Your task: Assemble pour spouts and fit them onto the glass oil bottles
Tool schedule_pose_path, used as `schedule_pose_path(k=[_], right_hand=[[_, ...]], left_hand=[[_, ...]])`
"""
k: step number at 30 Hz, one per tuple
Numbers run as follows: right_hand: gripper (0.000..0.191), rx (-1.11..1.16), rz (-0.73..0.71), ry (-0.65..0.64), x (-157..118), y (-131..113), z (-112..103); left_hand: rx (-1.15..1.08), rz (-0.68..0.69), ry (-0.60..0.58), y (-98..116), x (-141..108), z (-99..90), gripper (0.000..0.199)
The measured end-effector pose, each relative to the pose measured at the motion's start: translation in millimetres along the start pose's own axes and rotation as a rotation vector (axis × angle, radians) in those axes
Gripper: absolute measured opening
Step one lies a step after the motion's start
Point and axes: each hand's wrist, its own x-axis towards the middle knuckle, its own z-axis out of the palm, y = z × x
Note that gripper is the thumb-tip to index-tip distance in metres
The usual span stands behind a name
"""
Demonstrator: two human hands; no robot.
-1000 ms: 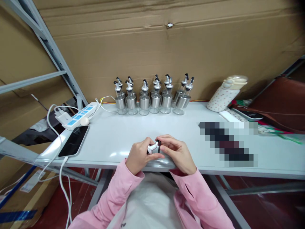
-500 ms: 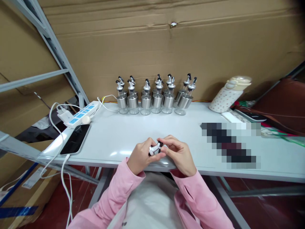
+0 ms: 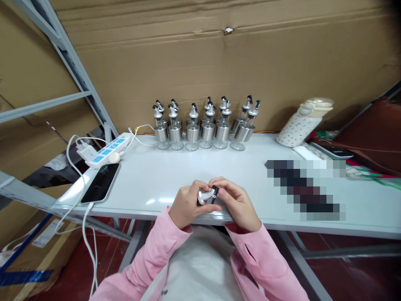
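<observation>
My left hand (image 3: 187,205) is closed around the silver base of a bottle pour spout (image 3: 205,196), with the thumb stretched along its near side. The spout's tip points right and carries a black flap (image 3: 215,190). Fingers of my right hand (image 3: 240,205) pinch at that black end, and the fingertips partly hide it. Both hands are just above the table's front edge. Farther back stand several glass bottles (image 3: 192,133) with steel sleeves, each topped by a similar silver spout.
On the left of the table (image 3: 150,179) are a phone (image 3: 100,182) and a power strip (image 3: 109,149) with white cables. To the right are a dotted flask (image 3: 299,127), a blurred dark item (image 3: 300,186) and a brown bag (image 3: 372,138). Cardboard (image 3: 175,54) closes off the back.
The black flap has turned on the spout, and my right fingers have shifted around it. My left thumb now reaches a little farther right. The bottles stand as before.
</observation>
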Motion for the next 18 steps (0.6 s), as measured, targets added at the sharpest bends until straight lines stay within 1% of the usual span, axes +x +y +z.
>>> schedule_pose_path(k=[2, 4, 8, 10, 12, 15, 18], right_hand=[[0.023, 0.021, -0.001, 0.007, -0.7, 1.8, -0.9], [0.021, 0.038, 0.002, -0.004, -1.4, 3.1, -1.6], [0.024, 0.045, 0.007, 0.009, -2.1, 3.4, -1.0], [0.024, 0.038, 0.001, 0.009, -2.3, 3.2, -0.5], [0.024, 0.037, -0.009, 0.007, -2.6, 3.5, -0.3], [0.023, 0.047, -0.014, 0.000, -3.0, 4.5, -0.7], [0.022, 0.052, -0.009, -0.021, -3.2, 5.3, -1.4]], left_hand=[[0.001, -0.031, 0.013, 0.2, 0.5, -0.3, 0.054], [0.004, -0.043, -0.017, 1.2, 0.9, -0.5, 0.052], [0.027, -0.036, -0.088, 5.2, 1.8, -1.3, 0.036], [0.054, -0.002, -0.097, 7.1, 2.6, -1.8, 0.027], [0.076, 0.057, -0.104, 8.1, 3.6, -2.1, 0.022], [0.095, 0.144, -0.105, 7.9, 4.7, -1.7, 0.020], [0.104, 0.170, -0.082, 6.9, 4.7, -0.9, 0.019]])
